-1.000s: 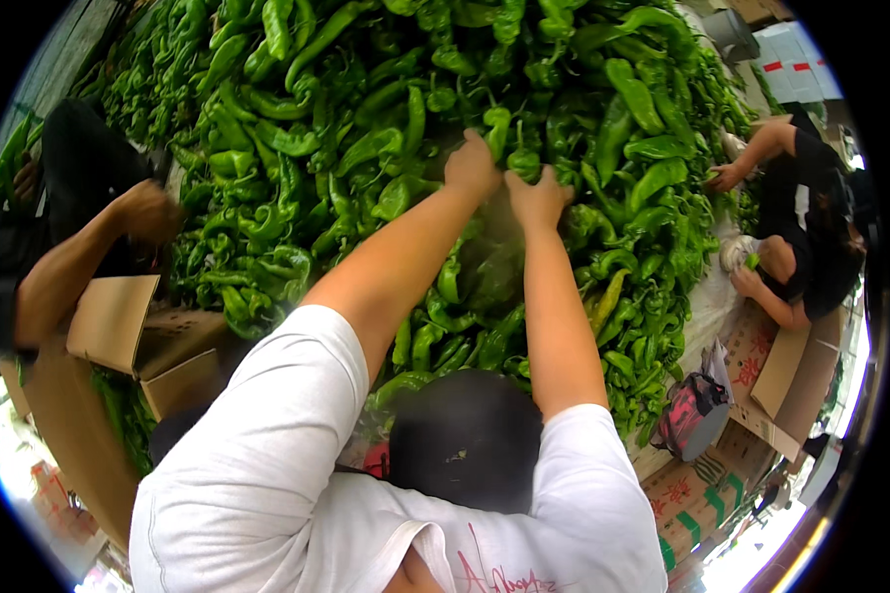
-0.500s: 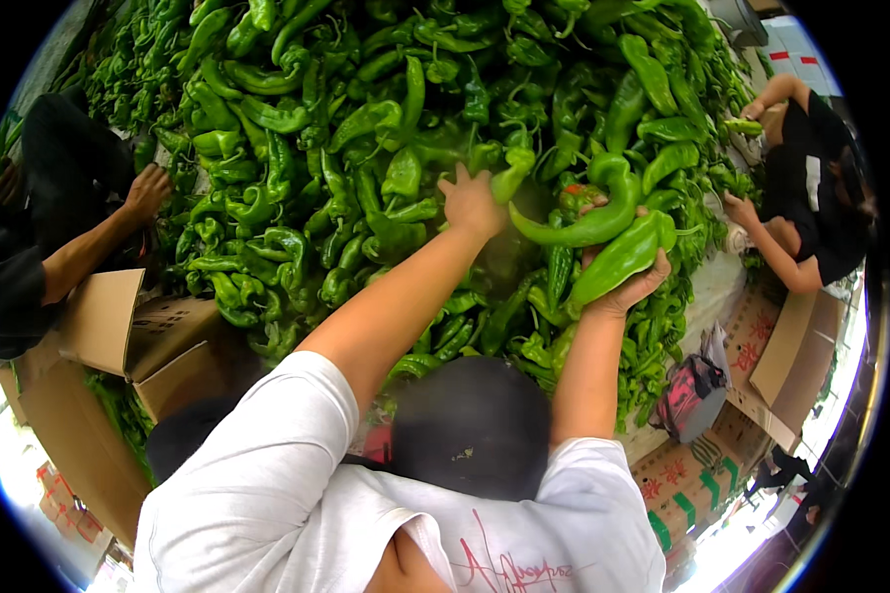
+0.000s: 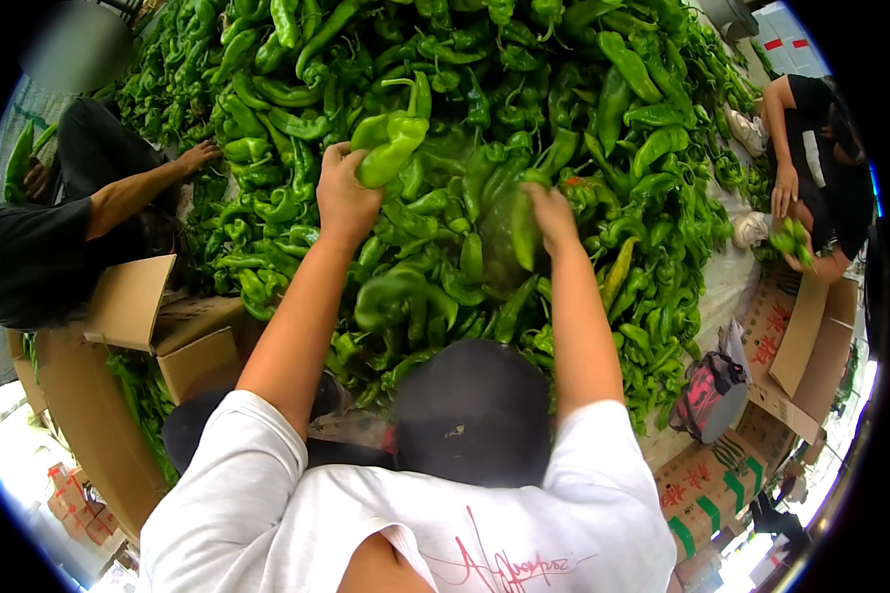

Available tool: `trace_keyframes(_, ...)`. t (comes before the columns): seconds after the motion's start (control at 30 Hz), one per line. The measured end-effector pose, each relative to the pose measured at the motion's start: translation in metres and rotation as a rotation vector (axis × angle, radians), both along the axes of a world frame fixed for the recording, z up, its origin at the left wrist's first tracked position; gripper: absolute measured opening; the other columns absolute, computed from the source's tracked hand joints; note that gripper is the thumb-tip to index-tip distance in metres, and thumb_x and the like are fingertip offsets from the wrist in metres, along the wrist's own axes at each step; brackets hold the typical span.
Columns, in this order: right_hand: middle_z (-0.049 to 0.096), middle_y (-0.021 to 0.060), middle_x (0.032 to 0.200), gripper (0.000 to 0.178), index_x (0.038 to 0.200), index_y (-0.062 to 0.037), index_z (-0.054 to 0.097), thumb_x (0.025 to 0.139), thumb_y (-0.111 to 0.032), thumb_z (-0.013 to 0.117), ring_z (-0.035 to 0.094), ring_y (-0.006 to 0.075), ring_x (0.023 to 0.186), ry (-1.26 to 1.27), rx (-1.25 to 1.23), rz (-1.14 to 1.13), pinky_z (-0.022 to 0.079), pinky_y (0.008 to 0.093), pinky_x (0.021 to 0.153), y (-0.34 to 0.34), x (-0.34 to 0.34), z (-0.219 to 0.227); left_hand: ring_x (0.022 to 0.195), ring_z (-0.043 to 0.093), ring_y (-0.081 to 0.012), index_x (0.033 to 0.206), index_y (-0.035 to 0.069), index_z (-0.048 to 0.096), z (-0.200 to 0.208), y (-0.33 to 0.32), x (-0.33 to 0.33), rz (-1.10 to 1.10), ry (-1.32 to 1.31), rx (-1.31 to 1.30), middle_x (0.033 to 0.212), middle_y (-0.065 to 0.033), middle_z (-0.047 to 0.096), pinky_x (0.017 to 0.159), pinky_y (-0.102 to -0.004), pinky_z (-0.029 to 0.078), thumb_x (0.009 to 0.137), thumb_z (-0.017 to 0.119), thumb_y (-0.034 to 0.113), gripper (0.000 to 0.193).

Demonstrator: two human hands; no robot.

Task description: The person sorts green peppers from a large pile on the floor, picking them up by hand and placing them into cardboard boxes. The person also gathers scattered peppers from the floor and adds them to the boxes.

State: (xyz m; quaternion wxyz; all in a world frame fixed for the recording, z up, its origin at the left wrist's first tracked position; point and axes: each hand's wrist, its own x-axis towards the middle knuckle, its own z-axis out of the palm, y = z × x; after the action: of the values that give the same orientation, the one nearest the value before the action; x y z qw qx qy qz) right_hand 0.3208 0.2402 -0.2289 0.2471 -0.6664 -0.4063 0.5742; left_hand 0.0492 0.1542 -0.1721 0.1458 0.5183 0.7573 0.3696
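Note:
My left hand (image 3: 349,198) is closed around a broad green pepper (image 3: 391,144), raised over the heap, its stem pointing away from me. To the right, my right hand (image 3: 554,215) is smeared by motion; a long green pepper (image 3: 524,229) hangs from its fingers. Both hands are over the large heap of green peppers (image 3: 277,148) that spreads out in front of me. Between my forearms a curved green pepper (image 3: 405,299) is blurred, and I cannot tell whether it touches the heap. A yellowish pepper (image 3: 618,272) lies right of my right forearm.
An opened cardboard box (image 3: 99,425) with peppers stands at my left. Another person (image 3: 129,217) sits beyond it, a hand at the heap. On the right, a second person (image 3: 811,168) holds peppers near cardboard boxes (image 3: 707,489) and a pink-black bag (image 3: 710,395).
My left hand has moved left and lifted a pepper. The right hand has gone inward from the right; the two big peppers it held are gone from it, and it has a slimmer one.

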Motion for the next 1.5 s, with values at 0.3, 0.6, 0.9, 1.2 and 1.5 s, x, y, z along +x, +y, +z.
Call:
trace_keyframes(0.3, 0.056, 0.0164, 0.118, 0.053, 0.112, -0.0046, 0.061, 0.07, -0.031, 0.076, 0.043, 0.0327, 0.12, 0.138, 0.566, 0.147, 0.037, 0.0443, 0.1, -0.013, -0.039, 0.055, 0.103, 0.055, -0.0182, 0.106, -0.002, 0.062, 0.032, -0.006, -0.043, -0.221, -0.23, -0.02, 0.116, -0.0078, 0.054, 0.091, -0.0283, 0.042, 0.066, 0.075, 0.003, 0.042)
trace_keyframes(0.6, 0.058, 0.0086, 0.106, 0.048, 0.115, -0.0057, 0.053, 0.094, -0.048, 0.045, 0.057, 0.0181, 0.098, 1.205, 0.011, 0.534, 0.047, 0.0343, 0.087, -0.103, -0.213, 0.177, 0.092, 0.055, -0.0134, 0.111, -0.001, 0.058, 0.223, -0.107, -0.166, -0.473, -0.253, -0.369, 0.098, -0.0018, 0.06, 0.084, -0.0277, 0.045, 0.066, 0.073, 0.002, 0.048)
trace_keyframes(0.9, 0.049, 0.0264, 0.126, 0.096, 0.135, 0.0109, 0.026, 0.074, -0.047, 0.072, 0.047, 0.0351, 0.119, 0.769, 0.1, 1.745, 0.043, 0.0377, 0.094, -0.272, -0.364, 0.278, 0.115, 0.051, -0.0265, 0.124, 0.004, 0.048, 0.359, -0.446, -0.276, 0.212, 0.359, -1.102, 0.12, -0.0121, 0.056, 0.099, -0.0355, 0.039, 0.048, 0.079, 0.0, 0.082)
trace_keyframes(1.2, 0.061, 0.0236, 0.11, 0.055, 0.104, 0.0083, 0.054, 0.073, -0.032, 0.075, 0.062, 0.0305, 0.097, -0.352, 0.13, 0.166, 0.051, 0.0414, 0.08, 0.023, -0.1, 0.006, 0.095, 0.058, -0.0345, 0.111, 0.001, 0.055, 0.278, -0.213, -0.113, -0.66, 0.009, -0.786, 0.104, -0.0147, 0.06, 0.084, -0.0378, 0.048, 0.072, 0.072, 0.016, 0.045)
trace_keyframes(1.5, 0.046, 0.0257, 0.127, 0.062, 0.13, 0.003, 0.036, 0.084, -0.026, 0.066, 0.049, 0.0389, 0.115, -0.233, 0.219, -0.078, 0.045, 0.0462, 0.09, 0.001, -0.063, -0.056, 0.097, 0.06, -0.0232, 0.115, -0.002, 0.052, 0.037, 0.017, 0.002, -0.709, -0.203, -0.589, 0.104, -0.0137, 0.063, 0.084, -0.0345, 0.049, 0.086, 0.065, 0.025, 0.042)
